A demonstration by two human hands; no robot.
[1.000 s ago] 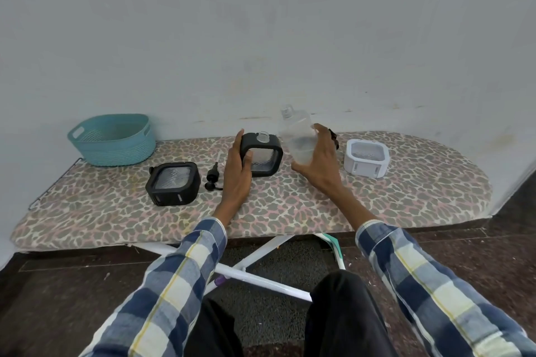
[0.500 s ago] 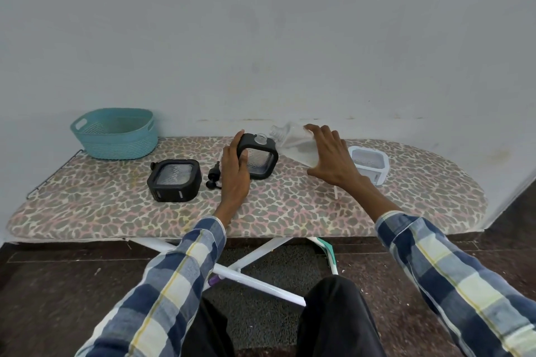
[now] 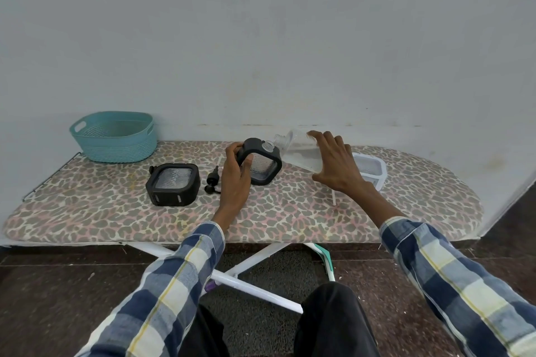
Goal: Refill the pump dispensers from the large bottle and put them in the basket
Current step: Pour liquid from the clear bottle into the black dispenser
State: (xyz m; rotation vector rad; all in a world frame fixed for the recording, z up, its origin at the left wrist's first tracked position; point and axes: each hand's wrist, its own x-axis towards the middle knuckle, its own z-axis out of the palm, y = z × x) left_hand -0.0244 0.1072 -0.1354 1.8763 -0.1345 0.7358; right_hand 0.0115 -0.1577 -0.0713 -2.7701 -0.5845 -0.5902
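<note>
My left hand [image 3: 235, 180] grips an upright black square dispenser [image 3: 262, 164] by its left side, its round top opening uncovered. My right hand [image 3: 333, 166] holds the large clear bottle [image 3: 298, 153], tipped to the left so its neck sits right at that opening. Liquid lies in the bottle's lower side. A second black dispenser [image 3: 173, 184] lies flat to the left. Between them lies a black pump head [image 3: 213, 181]. A white dispenser [image 3: 369, 169] sits behind my right wrist, partly hidden. The teal basket [image 3: 113, 136] stands at the far left.
Everything rests on a leopard-print ironing board [image 3: 290, 217] pushed against a pale wall. A thin white tube [image 3: 334, 197] lies on the board under my right wrist. The board's white legs [image 3: 246, 266] and a dark floor are below, near my knees.
The bottle has gone from upright to tipped left, its neck brought down to the black dispenser's opening. My left hand has kept hold of the dispenser.
</note>
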